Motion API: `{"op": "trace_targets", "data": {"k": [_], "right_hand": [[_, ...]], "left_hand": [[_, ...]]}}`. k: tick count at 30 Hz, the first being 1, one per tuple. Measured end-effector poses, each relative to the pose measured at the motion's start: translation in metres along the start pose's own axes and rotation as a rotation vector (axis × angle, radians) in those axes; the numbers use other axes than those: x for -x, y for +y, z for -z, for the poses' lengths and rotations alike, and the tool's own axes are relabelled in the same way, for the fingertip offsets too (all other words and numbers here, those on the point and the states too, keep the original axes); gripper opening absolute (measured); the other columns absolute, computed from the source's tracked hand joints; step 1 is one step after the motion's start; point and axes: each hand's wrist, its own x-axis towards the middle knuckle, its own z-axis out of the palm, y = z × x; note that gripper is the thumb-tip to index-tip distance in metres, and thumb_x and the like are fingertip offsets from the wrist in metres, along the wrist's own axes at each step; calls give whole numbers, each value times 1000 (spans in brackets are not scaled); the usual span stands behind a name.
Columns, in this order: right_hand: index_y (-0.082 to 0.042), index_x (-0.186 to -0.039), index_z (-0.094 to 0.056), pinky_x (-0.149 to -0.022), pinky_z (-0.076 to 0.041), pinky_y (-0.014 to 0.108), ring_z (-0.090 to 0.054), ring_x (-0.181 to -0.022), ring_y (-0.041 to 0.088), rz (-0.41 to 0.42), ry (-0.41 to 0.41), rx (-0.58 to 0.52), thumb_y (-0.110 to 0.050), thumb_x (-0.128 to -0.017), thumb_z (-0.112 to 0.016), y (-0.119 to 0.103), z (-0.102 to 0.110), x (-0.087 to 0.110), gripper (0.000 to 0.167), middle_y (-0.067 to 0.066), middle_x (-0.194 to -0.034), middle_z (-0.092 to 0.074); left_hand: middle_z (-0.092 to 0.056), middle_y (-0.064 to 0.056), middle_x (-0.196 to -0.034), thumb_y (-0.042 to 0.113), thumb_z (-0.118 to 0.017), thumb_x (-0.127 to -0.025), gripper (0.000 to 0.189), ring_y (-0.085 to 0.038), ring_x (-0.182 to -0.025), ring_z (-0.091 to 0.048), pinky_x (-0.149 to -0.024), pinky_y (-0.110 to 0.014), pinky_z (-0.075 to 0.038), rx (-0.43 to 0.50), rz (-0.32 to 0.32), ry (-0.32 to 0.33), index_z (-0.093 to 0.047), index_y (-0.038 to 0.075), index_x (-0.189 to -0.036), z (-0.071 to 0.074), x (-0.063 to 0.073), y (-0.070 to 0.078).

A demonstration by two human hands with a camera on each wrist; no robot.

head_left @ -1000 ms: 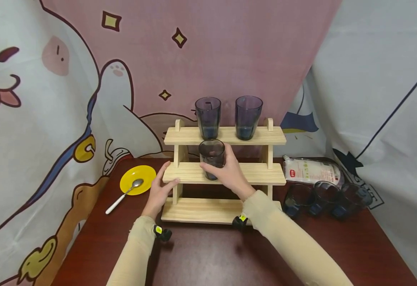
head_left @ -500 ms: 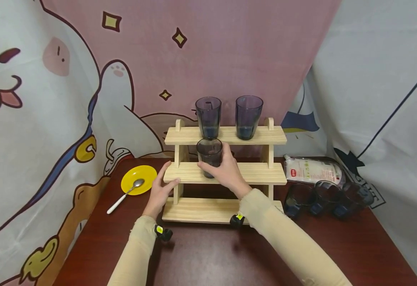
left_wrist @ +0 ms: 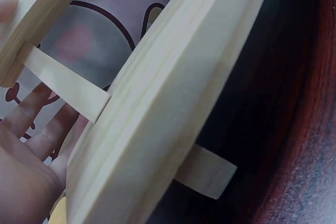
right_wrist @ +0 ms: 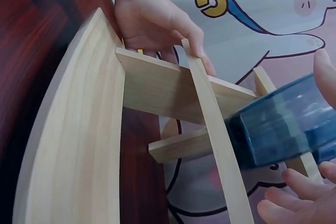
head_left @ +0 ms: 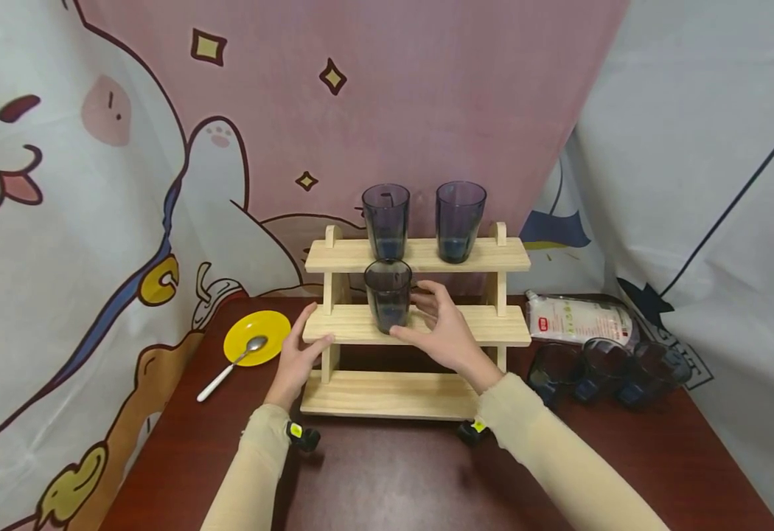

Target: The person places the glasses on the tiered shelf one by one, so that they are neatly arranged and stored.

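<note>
A dark tinted drinking glass (head_left: 388, 296) stands upright on the middle board of a three-tier wooden shelf rack (head_left: 374, 392). My right hand (head_left: 450, 335) is beside it, thumb near its base and fingers spread at its right side. In the right wrist view the fingers (right_wrist: 302, 192) appear apart from the glass (right_wrist: 281, 124). My left hand (head_left: 296, 361) grips the left end of the middle board, thumb in front and the other fingers partly hidden behind. Two more purple-tinted glasses, a left one (head_left: 386, 221) and a right one (head_left: 460, 221), stand on the top board.
On the table's left lies a yellow plate (head_left: 241, 324) with a white-handled spoon (head_left: 231, 369) leaning on it. Several dark glasses (head_left: 604, 372) stand at the right, before a white printed packet (head_left: 579, 317). Printed cloth (head_left: 394, 110) hangs behind.
The right hand has let go of the glass and drawn back right and slightly down. The glass, shifted slightly left earlier, now stands on the middle board. The left hand stays put.
</note>
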Motion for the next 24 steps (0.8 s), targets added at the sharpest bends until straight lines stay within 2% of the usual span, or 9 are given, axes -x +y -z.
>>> {"op": "trace_targets", "data": {"k": [5,9,16,19,21,24], "right_hand": [[-15,-160,-32,-122,-34,55,-44,-147,38,37,8,-1,-26,-87,-89,1,15,18,93,16,-157,-48],[-15,-158,-35,-121,-34,58,-44,-148,36,75,21,19,-23,-87,-89,3,28,33,89,14,-156,-50],[-15,-157,-38,-118,-36,62,-45,-147,33,142,45,139,-20,-86,-90,11,56,63,88,12,-157,-51],[-15,-156,-39,-116,-38,60,-46,-146,32,166,69,197,-18,-84,-91,14,72,78,89,11,-156,-52],[-17,-157,-40,-117,-42,47,-47,-145,27,178,95,248,-18,-83,-92,14,83,89,90,10,-155,-53],[-20,-158,-41,-114,-41,23,-47,-144,13,215,133,309,-13,-83,-92,16,100,104,91,11,-155,-53]], "left_hand": [[-38,6,-166,30,-80,-96,73,-30,-125,-60,-99,-53,-54,-9,-12,7,-43,46,-157,0,2,0],[-39,6,-165,32,-80,-95,73,-31,-126,-59,-99,-54,-54,-14,-13,11,-44,47,-157,1,1,-2],[-37,8,-166,27,-79,-97,73,-28,-133,-55,-100,-50,-53,-11,-28,5,-43,43,-159,1,0,-3],[-36,8,-166,24,-78,-98,73,-28,-133,-55,-101,-48,-53,1,-25,-2,-42,42,-159,0,0,-2],[-36,7,-167,21,-77,-98,75,-28,-132,-55,-101,-47,-53,9,-20,-6,-40,40,-161,0,-1,-2],[-34,6,-168,18,-76,-99,76,-28,-133,-54,-100,-47,-53,10,-9,-11,-38,37,-162,0,-2,-1]]}}
